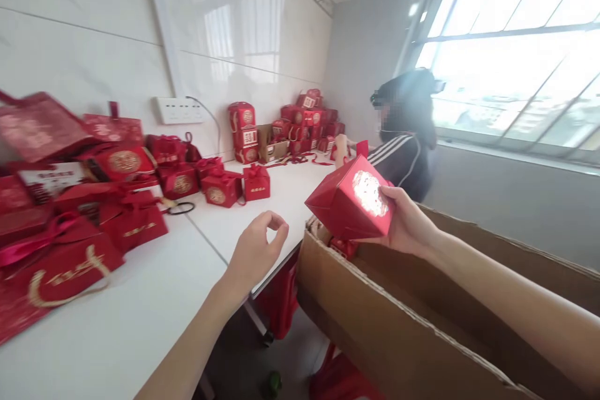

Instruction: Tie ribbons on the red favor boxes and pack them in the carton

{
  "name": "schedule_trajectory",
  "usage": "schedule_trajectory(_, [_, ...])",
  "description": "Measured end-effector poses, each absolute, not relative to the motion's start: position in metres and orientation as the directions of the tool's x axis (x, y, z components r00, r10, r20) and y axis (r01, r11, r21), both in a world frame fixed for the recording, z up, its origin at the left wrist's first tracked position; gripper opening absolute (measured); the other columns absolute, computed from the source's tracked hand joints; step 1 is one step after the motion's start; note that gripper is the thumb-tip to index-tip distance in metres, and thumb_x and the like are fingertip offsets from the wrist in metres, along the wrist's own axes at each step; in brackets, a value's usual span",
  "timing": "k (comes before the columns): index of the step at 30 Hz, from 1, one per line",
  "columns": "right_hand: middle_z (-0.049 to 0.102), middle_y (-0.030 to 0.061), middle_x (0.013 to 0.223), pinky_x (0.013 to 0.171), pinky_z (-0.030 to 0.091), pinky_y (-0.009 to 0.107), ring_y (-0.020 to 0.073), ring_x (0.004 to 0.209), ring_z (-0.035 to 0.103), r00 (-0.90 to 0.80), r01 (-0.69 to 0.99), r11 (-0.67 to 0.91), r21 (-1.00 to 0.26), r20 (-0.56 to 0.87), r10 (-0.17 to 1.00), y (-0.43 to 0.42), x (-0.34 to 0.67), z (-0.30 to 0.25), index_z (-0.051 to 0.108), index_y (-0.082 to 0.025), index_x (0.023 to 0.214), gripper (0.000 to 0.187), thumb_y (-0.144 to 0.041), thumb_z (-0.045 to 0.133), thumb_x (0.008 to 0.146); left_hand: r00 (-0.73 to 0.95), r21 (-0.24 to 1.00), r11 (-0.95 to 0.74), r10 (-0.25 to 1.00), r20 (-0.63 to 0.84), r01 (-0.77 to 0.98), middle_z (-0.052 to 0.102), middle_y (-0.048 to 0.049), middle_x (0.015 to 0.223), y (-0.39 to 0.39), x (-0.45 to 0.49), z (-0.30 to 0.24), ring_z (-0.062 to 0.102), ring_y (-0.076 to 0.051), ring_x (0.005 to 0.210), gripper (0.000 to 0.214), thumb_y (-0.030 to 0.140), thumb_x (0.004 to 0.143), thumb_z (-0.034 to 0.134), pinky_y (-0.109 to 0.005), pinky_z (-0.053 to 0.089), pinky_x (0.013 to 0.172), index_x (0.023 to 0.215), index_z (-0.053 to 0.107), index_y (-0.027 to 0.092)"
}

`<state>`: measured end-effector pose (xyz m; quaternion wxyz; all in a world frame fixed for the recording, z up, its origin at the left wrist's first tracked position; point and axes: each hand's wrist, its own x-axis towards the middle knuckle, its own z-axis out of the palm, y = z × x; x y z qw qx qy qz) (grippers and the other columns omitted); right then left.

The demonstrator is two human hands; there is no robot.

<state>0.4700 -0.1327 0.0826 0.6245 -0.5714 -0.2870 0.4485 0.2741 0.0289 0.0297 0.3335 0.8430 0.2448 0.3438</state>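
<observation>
Gripping red box (349,200), four o'clock, right hand (410,225) might drop it into carton (375,325) if thumb slips; left hand (257,250), seven o'clock, loosely curled, empty.

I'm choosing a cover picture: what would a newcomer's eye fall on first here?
Likely the red box, its round emblem glaring brightly, in the right hand near the end of the open cardboard carton. Next, the red bags and small boxes crowded along the left of the white table.
</observation>
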Motion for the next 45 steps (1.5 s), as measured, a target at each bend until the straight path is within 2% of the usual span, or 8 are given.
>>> schedule_trajectory(5, [0.069, 0.0015, 0.09, 0.066, 0.06, 0.028, 0.016, 0.083, 0.068, 0.421, -0.597, 0.032, -0.801, -0.28, 0.863, -0.155, 0.501, 0.065, 0.054, -0.023, 0.101, 0.036, -0.053, 0.042, 0.086, 0.691, 0.442, -0.896, 0.285, 0.664, -0.054, 0.062, -0.0069, 0.115, 0.001, 0.328, -0.003, 0.054, -0.022, 0.111, 0.02, 0.024, 0.087, 0.045, -0.039, 0.041, 0.093, 0.104, 0.056, 0.022])
schedule_trajectory(8, [0.068, 0.0026, 0.094, 0.066, 0.059, 0.027, 0.0167, 0.084, 0.068, 0.408, -0.626, 0.037, -0.779, -0.286, 0.867, -0.164, 0.511, 0.054, 0.056, -0.023, 0.102, 0.044, -0.06, 0.041, 0.084, 0.707, 0.357, -0.931, 0.2, 0.678, -0.079, 0.065, -0.0039, 0.102, -0.011, 0.349, -0.031, 0.057, -0.02, 0.101, 0.016, 0.02, 0.088, 0.042, -0.041, 0.036, 0.096, 0.096, 0.056, 0.022])
schedule_trajectory(13, [0.064, 0.0068, 0.11, 0.068, 0.059, 0.029, 0.018, 0.091, 0.066, 0.343, -0.639, -0.041, -0.768, -0.332, 0.879, -0.169, 0.524, 0.041, 0.055, -0.021, 0.11, 0.056, -0.066, 0.035, 0.084, 0.486, 0.327, -0.943, 0.254, 0.836, -0.069, 0.057, -0.0007, 0.069, -0.02, 0.371, -0.069, 0.053, -0.019, 0.073, 0.019, 0.014, 0.084, 0.037, -0.043, 0.032, 0.094, 0.072, 0.05, 0.021])
schedule_trajectory(31, [0.062, 0.0084, 0.113, 0.072, 0.058, 0.034, 0.0204, 0.092, 0.066, 0.314, -0.611, -0.119, -0.782, -0.378, 0.871, -0.177, 0.551, 0.01, 0.052, -0.021, 0.112, 0.059, -0.068, 0.032, 0.082, 0.41, 0.355, -0.931, 0.292, 0.864, -0.085, 0.052, -0.0019, 0.064, -0.027, 0.382, -0.072, 0.048, -0.02, 0.073, 0.02, 0.015, 0.082, 0.036, -0.046, 0.031, 0.092, 0.067, 0.046, 0.023])
schedule_trajectory(34, [0.061, 0.0087, 0.114, 0.08, 0.055, 0.042, 0.0236, 0.099, 0.063, 0.37, -0.488, -0.102, -0.867, -0.311, 0.875, -0.182, 0.558, 0.004, 0.05, -0.022, 0.116, 0.054, -0.063, 0.042, 0.081, 0.401, 0.356, -0.93, 0.291, 0.869, -0.096, 0.052, -0.0016, 0.062, -0.026, 0.379, -0.073, 0.048, -0.02, 0.072, 0.021, 0.017, 0.082, 0.037, -0.046, 0.031, 0.093, 0.065, 0.045, 0.023])
schedule_trajectory(37, [0.053, 0.0096, 0.126, 0.094, 0.046, 0.05, 0.028, 0.112, 0.055, 0.434, -0.065, -0.088, -0.994, -0.108, 0.894, -0.19, 0.573, -0.023, 0.039, -0.024, 0.131, 0.068, -0.046, 0.062, 0.07, 0.424, 0.338, -0.93, 0.249, 0.871, -0.148, 0.052, -0.0024, 0.064, -0.021, 0.369, -0.076, 0.05, -0.021, 0.073, 0.02, 0.023, 0.083, 0.035, -0.049, 0.029, 0.095, 0.068, 0.047, 0.024])
schedule_trajectory(41, [0.033, 0.0194, 0.138, 0.105, 0.032, 0.055, 0.0362, 0.129, 0.035, 0.447, 0.572, -0.191, -0.797, 0.108, 0.888, -0.213, 0.583, -0.102, 0.029, -0.016, 0.138, 0.095, -0.028, 0.072, 0.055, 0.52, 0.275, -0.931, 0.116, 0.846, -0.239, 0.054, -0.0045, 0.073, -0.012, 0.357, -0.076, 0.053, -0.024, 0.078, 0.016, 0.037, 0.076, 0.043, -0.054, 0.026, 0.098, 0.081, 0.05, 0.024])
schedule_trajectory(45, [0.026, 0.0184, 0.139, 0.111, 0.02, 0.056, 0.0381, 0.133, 0.024, 0.64, 0.359, -0.516, -0.777, -0.197, 0.743, -0.233, 0.55, -0.186, 0.031, -0.019, 0.135, 0.09, -0.018, 0.067, 0.053, 0.581, 0.262, -0.937, 0.084, 0.81, -0.231, 0.053, -0.0037, 0.076, -0.01, 0.354, -0.072, 0.053, -0.025, 0.08, 0.019, 0.034, 0.068, 0.051, -0.054, 0.025, 0.099, 0.084, 0.049, 0.024])
